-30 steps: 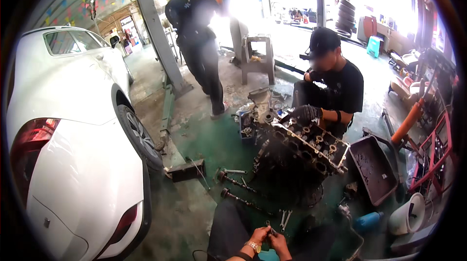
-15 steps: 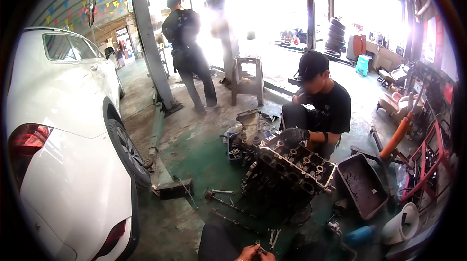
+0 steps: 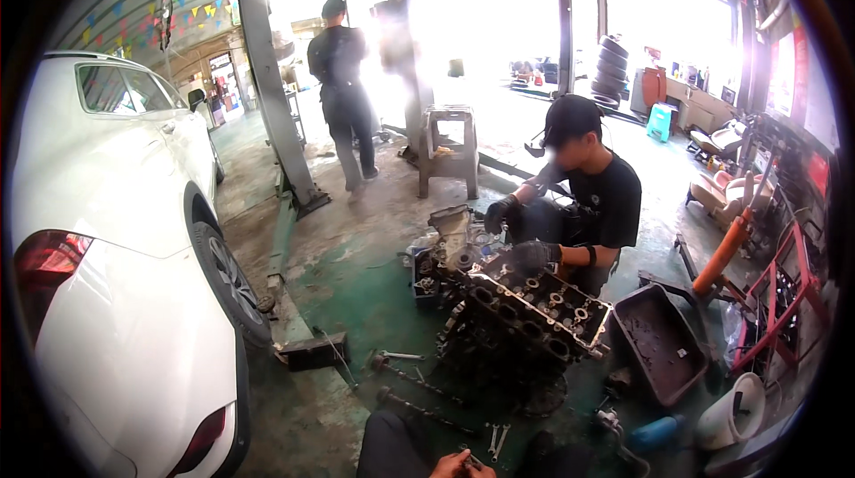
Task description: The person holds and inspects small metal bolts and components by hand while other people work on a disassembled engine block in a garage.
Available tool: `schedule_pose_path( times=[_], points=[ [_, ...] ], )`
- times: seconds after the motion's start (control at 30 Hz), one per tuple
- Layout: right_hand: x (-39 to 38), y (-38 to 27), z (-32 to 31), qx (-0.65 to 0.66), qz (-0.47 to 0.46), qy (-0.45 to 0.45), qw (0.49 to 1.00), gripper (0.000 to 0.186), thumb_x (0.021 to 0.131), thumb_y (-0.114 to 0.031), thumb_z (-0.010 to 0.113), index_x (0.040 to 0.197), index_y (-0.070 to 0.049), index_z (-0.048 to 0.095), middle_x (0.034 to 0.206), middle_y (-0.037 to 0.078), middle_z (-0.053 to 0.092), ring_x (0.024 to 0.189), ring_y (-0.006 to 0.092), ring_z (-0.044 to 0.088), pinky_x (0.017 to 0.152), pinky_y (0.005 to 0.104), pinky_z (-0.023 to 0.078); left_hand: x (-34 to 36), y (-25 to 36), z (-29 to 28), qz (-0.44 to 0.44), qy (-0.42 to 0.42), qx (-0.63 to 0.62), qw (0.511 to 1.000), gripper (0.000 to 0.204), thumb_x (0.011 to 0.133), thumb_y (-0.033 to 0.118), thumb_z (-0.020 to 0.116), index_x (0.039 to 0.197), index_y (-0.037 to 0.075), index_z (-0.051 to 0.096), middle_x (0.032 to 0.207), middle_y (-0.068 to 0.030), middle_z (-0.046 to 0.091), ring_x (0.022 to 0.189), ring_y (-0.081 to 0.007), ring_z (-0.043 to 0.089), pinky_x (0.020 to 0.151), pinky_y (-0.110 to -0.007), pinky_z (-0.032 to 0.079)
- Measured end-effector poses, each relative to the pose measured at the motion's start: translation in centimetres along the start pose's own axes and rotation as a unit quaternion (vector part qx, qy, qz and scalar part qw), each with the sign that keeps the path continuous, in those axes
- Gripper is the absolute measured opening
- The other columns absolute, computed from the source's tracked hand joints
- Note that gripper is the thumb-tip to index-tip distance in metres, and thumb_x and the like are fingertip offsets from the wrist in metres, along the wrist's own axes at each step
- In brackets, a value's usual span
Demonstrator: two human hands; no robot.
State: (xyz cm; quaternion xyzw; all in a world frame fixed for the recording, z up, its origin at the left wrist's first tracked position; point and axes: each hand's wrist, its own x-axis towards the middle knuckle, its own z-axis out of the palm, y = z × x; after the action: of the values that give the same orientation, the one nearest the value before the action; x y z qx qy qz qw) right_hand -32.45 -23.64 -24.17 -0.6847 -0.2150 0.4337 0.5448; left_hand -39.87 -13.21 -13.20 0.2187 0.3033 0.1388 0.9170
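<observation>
At the lower edge, my left hand (image 3: 450, 465) and my right hand (image 3: 481, 470) are close together in front of my knees. Their fingers are closed around a small object, too small and too cut off by the frame to name. Just beyond them, two wrenches (image 3: 498, 441) lie on the green floor. Past those stands a greasy engine block (image 3: 534, 309) with its open top facing up. A co-worker in a black cap crouches behind it, one gloved hand (image 3: 534, 255) at the block and the other glove (image 3: 501, 214) raised.
Camshafts (image 3: 423, 407) and another wrench (image 3: 403, 355) lie left of the engine. A dark parts tray (image 3: 661, 344), a white bucket (image 3: 732, 411) and a blue cylinder (image 3: 657, 432) stand right. The white car (image 3: 134, 238) fills the left side. Another person (image 3: 343, 86) is farther back.
The co-worker's second gloved hand has come up over the engine's far end. The standing person has stepped away. My hands stay together, slightly lower in the picture.
</observation>
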Motion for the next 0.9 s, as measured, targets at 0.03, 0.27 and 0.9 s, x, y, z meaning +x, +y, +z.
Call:
schedule_pose_path(
  times=[0.03,0.27,0.9],
  points=[
    [-0.1,-0.4,-0.1,-0.001,0.0,-0.004,1.0,0.04,0.097,-0.031,0.053,0.119,0.002,0.061,0.11,0.019,0.066,0.108,0.0251,0.06,0.09,0.0379,0.046,0.0,0.1,0.1,-0.006,0.011,0.004,1.0,0.022,0.092,0.027,0.063,0.1,0.006,0.066,0.087,-0.008,0.067,0.082,-0.0175,0.063,0.074,-0.033,0.051],
    [0.2,-0.9,-0.8,0.01,-0.011,0.013,1.0,0.04,0.097,-0.03,0.053,0.122,0.001,0.06,0.113,0.018,0.065,0.109,0.0245,0.058,0.091,0.0379,0.045,3.8,-0.6,-2.6,-0.092,0.107,0.032,0.989,0.025,0.09,0.03,0.065,0.097,0.007,0.066,0.083,-0.0066,0.067,0.075,-0.0181,0.064,0.068,-0.033,0.053],
    [0.2,1.7,-1.4,0.026,-0.03,0.054,0.998,0.04,0.098,-0.027,0.052,0.128,-0.001,0.056,0.121,0.015,0.061,0.113,0.0228,0.055,0.093,0.0379,0.044,5.3,-2.1,-4.8,-0.134,0.151,0.079,0.976,0.032,0.088,0.036,0.068,0.097,0.005,0.065,0.091,-0.0076,0.066,0.079,-0.0236,0.066,0.069,-0.04,0.057]
  ],
)
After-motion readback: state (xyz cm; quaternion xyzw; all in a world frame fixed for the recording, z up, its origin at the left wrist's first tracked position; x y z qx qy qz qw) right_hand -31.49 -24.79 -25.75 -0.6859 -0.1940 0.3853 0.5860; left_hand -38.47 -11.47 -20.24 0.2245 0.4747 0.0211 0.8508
